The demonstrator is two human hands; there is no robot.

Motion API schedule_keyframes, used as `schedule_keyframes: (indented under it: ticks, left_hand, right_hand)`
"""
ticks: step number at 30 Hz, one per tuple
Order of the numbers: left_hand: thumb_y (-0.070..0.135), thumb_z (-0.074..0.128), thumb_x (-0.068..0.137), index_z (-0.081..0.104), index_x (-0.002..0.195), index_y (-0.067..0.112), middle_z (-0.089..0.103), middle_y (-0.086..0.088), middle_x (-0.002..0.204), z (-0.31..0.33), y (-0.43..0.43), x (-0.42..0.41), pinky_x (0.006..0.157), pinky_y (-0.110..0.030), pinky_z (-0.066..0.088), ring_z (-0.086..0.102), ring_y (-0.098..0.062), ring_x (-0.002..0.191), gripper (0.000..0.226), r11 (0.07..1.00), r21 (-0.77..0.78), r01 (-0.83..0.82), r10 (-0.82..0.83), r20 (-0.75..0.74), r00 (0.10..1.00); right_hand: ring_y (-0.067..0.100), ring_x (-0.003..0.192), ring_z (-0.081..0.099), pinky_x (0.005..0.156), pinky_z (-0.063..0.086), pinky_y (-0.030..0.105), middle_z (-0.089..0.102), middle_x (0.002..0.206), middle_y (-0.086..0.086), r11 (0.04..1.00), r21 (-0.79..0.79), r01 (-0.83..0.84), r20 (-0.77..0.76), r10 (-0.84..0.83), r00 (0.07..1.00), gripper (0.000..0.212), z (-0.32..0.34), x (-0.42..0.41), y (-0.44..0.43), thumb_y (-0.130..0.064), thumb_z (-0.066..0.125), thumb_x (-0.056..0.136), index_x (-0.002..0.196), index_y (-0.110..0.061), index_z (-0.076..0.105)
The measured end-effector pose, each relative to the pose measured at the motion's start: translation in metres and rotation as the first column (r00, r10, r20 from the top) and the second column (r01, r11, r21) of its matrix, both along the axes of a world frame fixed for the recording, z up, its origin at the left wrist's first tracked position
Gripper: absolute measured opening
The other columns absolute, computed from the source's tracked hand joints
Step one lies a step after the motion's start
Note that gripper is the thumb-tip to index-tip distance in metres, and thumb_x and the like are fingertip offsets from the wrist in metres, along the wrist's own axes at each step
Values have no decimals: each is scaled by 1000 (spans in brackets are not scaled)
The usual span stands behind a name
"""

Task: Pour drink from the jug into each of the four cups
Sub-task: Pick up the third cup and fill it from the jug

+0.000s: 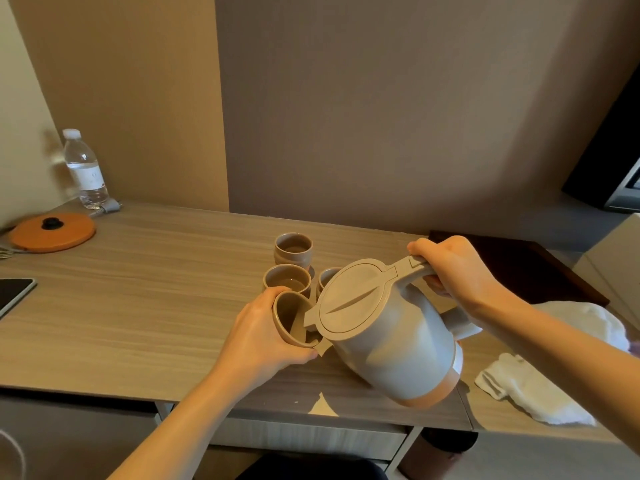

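Counting four cups and one jug on the wood-grain table (156,289). Gripping the jug (391,341) by its flat handle with the right hand (453,268), curling the fingers underneath and laying the thumb along the top. Holding it tilted leftward, with the spout hanging just over the mouth of the nearest cup (292,320). Wrapping the left hand (263,337) round that cup's wall and tipping its mouth toward the jug. Seeing three more standing upright just behind: a middle cup (286,280), a right cup (327,277) half hidden by the jug lid (353,299), and a far cup (293,249). Showing matte, speckled beige throughout: round, straight-walled cups and a bulbous jug with a tan band at its base and a flat round lid. Noting also one clear plastic water bottle (85,171), one round orange pot lid (52,232) with a black knob, one crumpled white cloth (540,393) and one dark tablet (14,294).
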State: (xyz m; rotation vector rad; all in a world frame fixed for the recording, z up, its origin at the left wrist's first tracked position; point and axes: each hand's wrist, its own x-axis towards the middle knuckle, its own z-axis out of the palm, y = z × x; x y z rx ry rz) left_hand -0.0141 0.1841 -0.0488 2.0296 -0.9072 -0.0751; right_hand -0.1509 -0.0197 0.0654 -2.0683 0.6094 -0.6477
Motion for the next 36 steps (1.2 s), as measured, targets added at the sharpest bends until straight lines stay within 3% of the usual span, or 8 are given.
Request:
schedule_keyframes:
  ticks: [13, 20, 26, 31, 36]
  left_hand:
    - [37, 94, 48, 43, 112, 42, 55, 21, 107, -6, 5, 3, 82, -21, 48, 53, -4, 102, 82, 1000, -2, 4, -4, 10, 1000]
    - [35, 94, 48, 42, 111, 42, 51, 27, 101, -6, 6, 2, 77, -14, 42, 52, 0, 98, 82, 1000, -23, 14, -14, 1, 1000]
    - [37, 94, 48, 43, 112, 42, 57, 20, 108, -11, 7, 3, 86, -25, 50, 54, -4, 104, 82, 1000, -21, 4, -4, -9, 1000]
    - [36, 94, 48, 44, 112, 41, 55, 23, 105, -11, 7, 4, 81, -18, 46, 54, -2, 101, 81, 1000, -30, 9, -9, -18, 1000]
    - [35, 94, 49, 46, 114, 39, 60, 16, 110, -10, 7, 4, 87, -28, 52, 56, -6, 104, 81, 1000, -28, 7, -8, -31, 999]
  right_hand:
    - [8, 35, 27, 46, 29, 25, 34, 36, -4, 998, -43, -35, -28, 34, 999, 45, 0, 10, 3, -20, 54, 86, 45, -5, 44]
    - [7, 34, 28, 46, 30, 24, 35, 36, -5, 998, -55, -32, -31, 30, 999, 46, -1, 12, 2, -21, 54, 87, 44, -6, 44]
    - [7, 34, 29, 47, 31, 25, 36, 37, -4, 997, -71, -42, -40, 39, 998, 47, -1, 13, 2, -22, 54, 87, 43, -7, 45]
    - [8, 35, 28, 47, 30, 25, 35, 35, -5, 997, -63, -46, -40, 44, 998, 47, 0, 14, 4, -20, 54, 86, 42, -8, 44]
    - [9, 35, 26, 46, 28, 26, 33, 34, -6, 997, -55, -56, -39, 53, 998, 47, 1, 14, 4, -19, 54, 86, 41, -9, 41]
